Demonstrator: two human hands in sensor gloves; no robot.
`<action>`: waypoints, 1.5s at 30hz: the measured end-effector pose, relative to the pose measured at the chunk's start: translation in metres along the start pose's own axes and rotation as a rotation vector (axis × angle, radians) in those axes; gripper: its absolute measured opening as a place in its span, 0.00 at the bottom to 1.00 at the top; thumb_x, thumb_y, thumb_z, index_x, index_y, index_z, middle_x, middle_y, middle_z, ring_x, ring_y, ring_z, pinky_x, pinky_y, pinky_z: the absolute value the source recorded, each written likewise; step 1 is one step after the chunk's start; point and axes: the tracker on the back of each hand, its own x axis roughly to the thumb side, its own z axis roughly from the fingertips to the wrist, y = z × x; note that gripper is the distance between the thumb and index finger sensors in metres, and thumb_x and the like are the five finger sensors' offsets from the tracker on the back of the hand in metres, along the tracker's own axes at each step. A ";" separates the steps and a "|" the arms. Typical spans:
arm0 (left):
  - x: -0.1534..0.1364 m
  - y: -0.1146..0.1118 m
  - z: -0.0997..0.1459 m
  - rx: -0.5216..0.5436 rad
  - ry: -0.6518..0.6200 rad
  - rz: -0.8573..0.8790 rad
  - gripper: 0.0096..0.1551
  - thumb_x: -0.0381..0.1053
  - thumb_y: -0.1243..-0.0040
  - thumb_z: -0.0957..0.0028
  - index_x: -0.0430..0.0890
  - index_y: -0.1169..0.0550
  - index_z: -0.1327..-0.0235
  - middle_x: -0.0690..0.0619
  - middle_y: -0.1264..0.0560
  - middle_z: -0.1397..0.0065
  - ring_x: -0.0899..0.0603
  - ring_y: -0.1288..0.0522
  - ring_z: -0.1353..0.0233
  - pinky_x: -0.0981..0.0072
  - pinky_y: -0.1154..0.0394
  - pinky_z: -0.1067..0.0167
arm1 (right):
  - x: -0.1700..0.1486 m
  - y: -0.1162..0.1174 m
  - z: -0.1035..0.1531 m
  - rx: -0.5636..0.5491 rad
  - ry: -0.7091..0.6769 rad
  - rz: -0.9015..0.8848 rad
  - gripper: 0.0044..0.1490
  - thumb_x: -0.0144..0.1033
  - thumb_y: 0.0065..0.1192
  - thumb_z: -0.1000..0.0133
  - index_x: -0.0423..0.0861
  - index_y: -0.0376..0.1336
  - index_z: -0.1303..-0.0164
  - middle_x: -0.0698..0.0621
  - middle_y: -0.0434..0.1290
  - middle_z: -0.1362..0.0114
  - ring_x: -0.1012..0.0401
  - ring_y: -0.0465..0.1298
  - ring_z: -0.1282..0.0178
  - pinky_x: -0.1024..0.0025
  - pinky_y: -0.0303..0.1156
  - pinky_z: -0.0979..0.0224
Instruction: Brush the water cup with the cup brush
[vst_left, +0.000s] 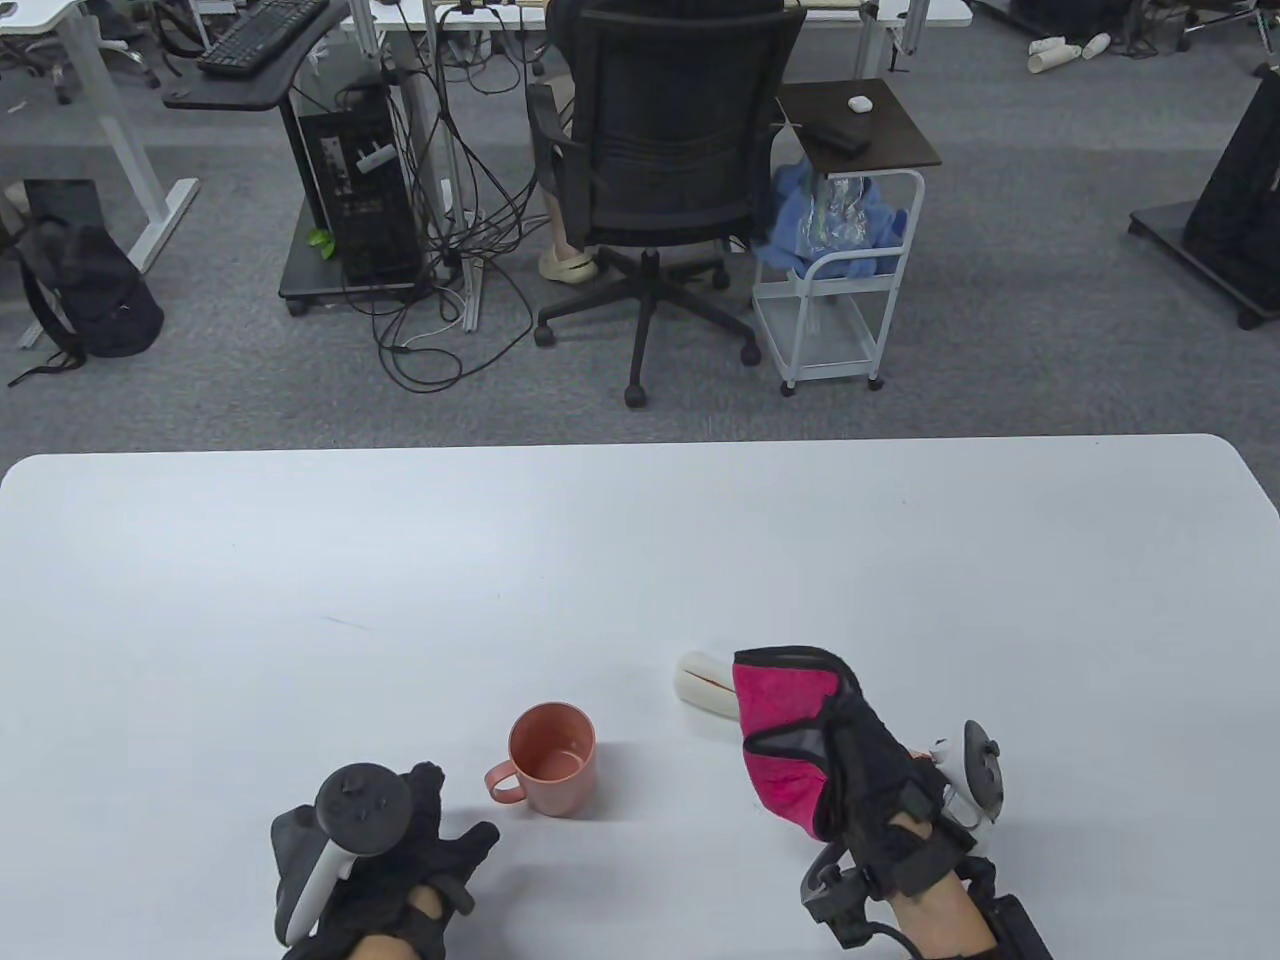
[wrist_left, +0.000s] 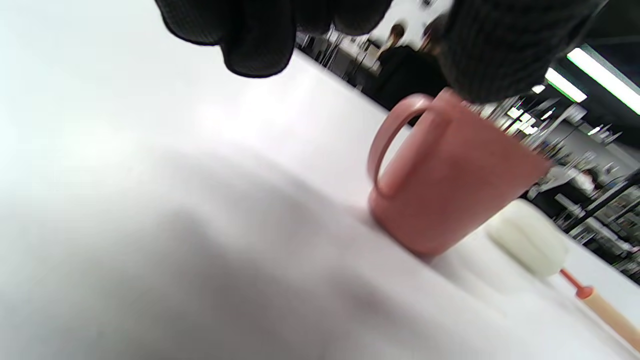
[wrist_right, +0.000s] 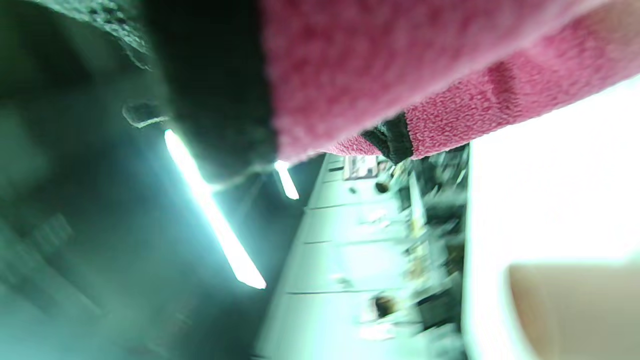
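Note:
A pink water cup (vst_left: 553, 758) stands upright on the white table (vst_left: 640, 560), its handle pointing left. My left hand (vst_left: 455, 812) rests just left of the handle with fingers spread, holding nothing. The cup (wrist_left: 450, 185) also shows in the left wrist view, with my fingertips (wrist_left: 250, 35) above it. The cup brush lies on the table to the cup's right, its white sponge head (vst_left: 703, 682) sticking out from under my right hand (vst_left: 765, 700). That hand lies over the brush handle with fingers stretched out. The left wrist view shows the sponge head (wrist_left: 527, 240) and the wooden handle (wrist_left: 610, 312).
Beyond the table's far edge stand an office chair (vst_left: 660, 150) and a small white trolley (vst_left: 850, 230) on grey carpet. The right wrist view shows mostly my pink glove (wrist_right: 400, 65) and a blurred pale shape (wrist_right: 575, 305).

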 end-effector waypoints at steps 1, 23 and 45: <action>0.005 0.002 0.008 0.026 -0.035 -0.016 0.48 0.64 0.40 0.54 0.48 0.45 0.25 0.45 0.49 0.22 0.31 0.36 0.25 0.39 0.39 0.27 | 0.003 0.000 0.000 -0.040 0.007 0.173 0.37 0.58 0.49 0.39 0.49 0.59 0.24 0.38 0.69 0.23 0.41 0.71 0.27 0.44 0.65 0.28; 0.024 -0.031 0.040 0.027 -0.275 -0.102 0.41 0.64 0.45 0.53 0.54 0.42 0.28 0.50 0.45 0.23 0.36 0.34 0.25 0.44 0.36 0.27 | -0.058 0.067 -0.005 0.434 0.396 1.337 0.42 0.49 0.56 0.43 0.55 0.46 0.19 0.44 0.46 0.13 0.43 0.47 0.14 0.45 0.46 0.17; 0.029 -0.038 0.033 -0.018 -0.262 -0.148 0.40 0.63 0.45 0.52 0.54 0.40 0.28 0.50 0.44 0.22 0.36 0.35 0.24 0.42 0.37 0.26 | -0.026 0.057 0.010 0.435 0.453 1.149 0.55 0.68 0.51 0.49 0.60 0.32 0.20 0.46 0.28 0.14 0.45 0.29 0.14 0.45 0.34 0.16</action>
